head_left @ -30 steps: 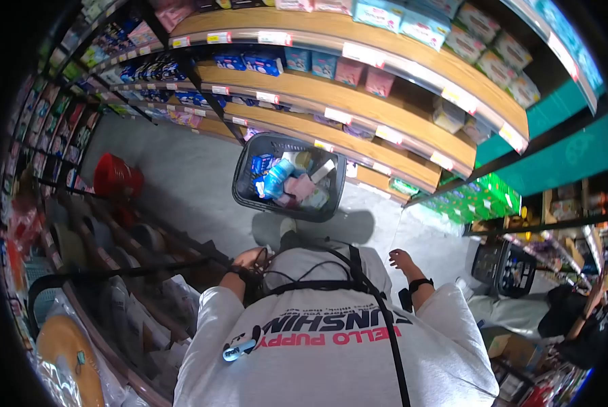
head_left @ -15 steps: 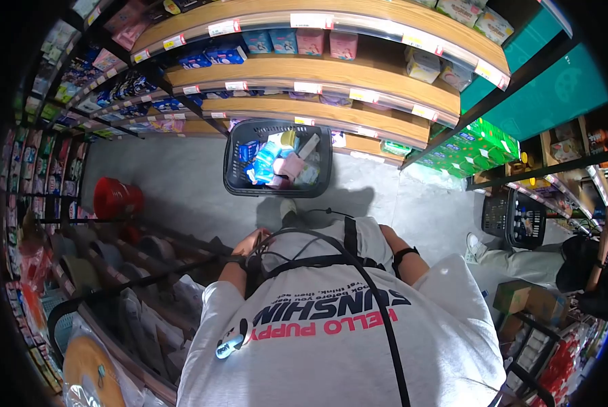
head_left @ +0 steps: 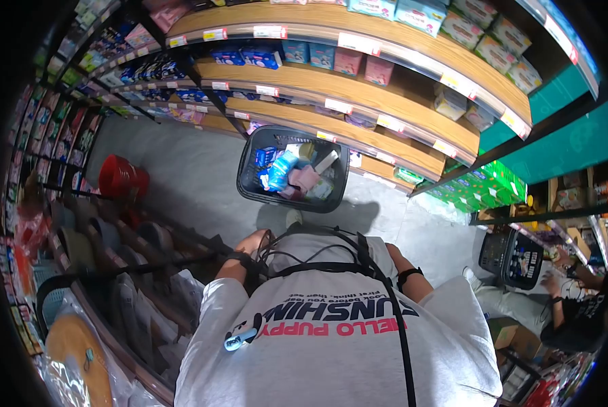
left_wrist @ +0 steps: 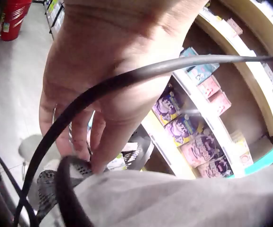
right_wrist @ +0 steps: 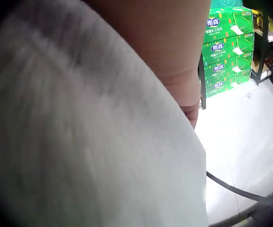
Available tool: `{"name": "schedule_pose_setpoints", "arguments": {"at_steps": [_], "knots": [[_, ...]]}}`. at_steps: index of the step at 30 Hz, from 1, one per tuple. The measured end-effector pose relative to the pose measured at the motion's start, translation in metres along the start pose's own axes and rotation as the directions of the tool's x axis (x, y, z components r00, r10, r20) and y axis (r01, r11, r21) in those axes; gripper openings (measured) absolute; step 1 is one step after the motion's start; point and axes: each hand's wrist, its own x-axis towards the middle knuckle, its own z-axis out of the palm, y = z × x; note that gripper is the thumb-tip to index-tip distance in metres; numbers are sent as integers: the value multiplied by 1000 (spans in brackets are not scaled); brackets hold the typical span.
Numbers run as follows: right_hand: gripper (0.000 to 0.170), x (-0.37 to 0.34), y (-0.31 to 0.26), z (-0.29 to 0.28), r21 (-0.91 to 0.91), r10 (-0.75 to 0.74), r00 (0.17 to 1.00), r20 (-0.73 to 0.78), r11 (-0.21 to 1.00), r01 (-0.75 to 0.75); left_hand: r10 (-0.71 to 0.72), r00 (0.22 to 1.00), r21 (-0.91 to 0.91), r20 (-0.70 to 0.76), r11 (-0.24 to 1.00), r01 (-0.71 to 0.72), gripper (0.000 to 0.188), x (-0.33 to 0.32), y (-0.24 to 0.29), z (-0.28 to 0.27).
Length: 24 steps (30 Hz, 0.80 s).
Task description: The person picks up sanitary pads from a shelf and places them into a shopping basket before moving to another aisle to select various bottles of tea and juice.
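My left hand [left_wrist: 108, 61] hangs at the front of my body with the fingers pointing down and loosely bent. A black cable [left_wrist: 131, 75] passes across it, and the fingertips come close to the grey-white shirt [left_wrist: 174, 194]. In the head view the same hand lies among looped cables at my left side. My right hand [head_left: 391, 258] is at my right side, mostly hidden behind the shirt; the right wrist view shows only a small part of it. On the floor ahead stands a dark shopping basket [head_left: 241, 173] holding blue, pink and white packages [head_left: 304, 178].
Wooden shelves [head_left: 378, 91] with boxed and packed goods run along the front. Green tissue packs [head_left: 480, 190] are stacked at the right. A second basket [head_left: 511, 256] and another person [head_left: 568, 298] are farther right. A red bucket [head_left: 123, 178] and a rack of hats [head_left: 107, 234] stand left.
My right hand, held out with its fingers showing a second ago, has drawn in against my side. My left hand stays about the same. The other person's arms have shifted.
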Motion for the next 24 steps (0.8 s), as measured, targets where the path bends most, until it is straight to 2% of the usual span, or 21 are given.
{"name": "schedule_pose_setpoints", "arguments": {"at_steps": [1,2,5,6,7,8,9,10,11,13,14,17,18,21,23,24], "knots": [[33,2,1,-2,5,6,1000,10,1000,-6,-35,999,128,19,991,32,24,4,2,-6],[33,3,0,-6,10,12,1000,19,1000,-12,-25,999,130,32,991,21,19,3,5,-11],[35,3,-6,-19,18,19,1000,16,1000,-20,-14,998,-149,66,989,24,13,3,14,-23],[36,2,-8,-28,17,18,1000,10,1000,-19,39,992,-232,117,973,-11,13,2,20,-26],[38,0,-11,-35,13,19,1000,5,1000,-19,171,983,-217,65,964,-153,15,7,15,-22],[36,5,-4,-34,-33,-52,998,-37,998,51,300,954,-197,15,936,-291,17,17,7,-16],[34,-1,-17,-44,16,22,1000,-13,1000,-21,424,905,-170,-34,890,-423,19,15,15,-13],[32,-10,-31,-51,64,97,995,13,993,-98,192,977,-136,-89,970,-203,24,17,28,-6],[30,-16,-46,-60,111,171,984,41,978,-175,226,967,-40,-122,972,-232,26,22,32,0],[25,-10,-40,-60,238,211,972,103,944,-230,300,937,160,-180,949,-273,30,34,35,5],[25,-7,-42,-61,285,234,964,125,922,-261,254,952,258,-170,944,-205,28,36,39,1],[27,13,-31,-50,432,326,930,169,824,-367,333,927,232,-173,928,-291,29,41,30,-24],[28,17,-36,-47,453,354,917,183,797,-399,311,938,240,-152,932,-270,26,50,23,-34],[27,36,-48,-33,431,345,914,215,806,-406,239,953,143,-188,966,-215,26,49,10,-76],[26,62,-64,-20,363,420,865,274,788,-497,193,956,78,-220,981,-180,30,63,-14,-104],[25,71,-79,-14,338,383,882,274,821,-461,180,954,34,-239,984,-177,31,61,-19,-122]]}}
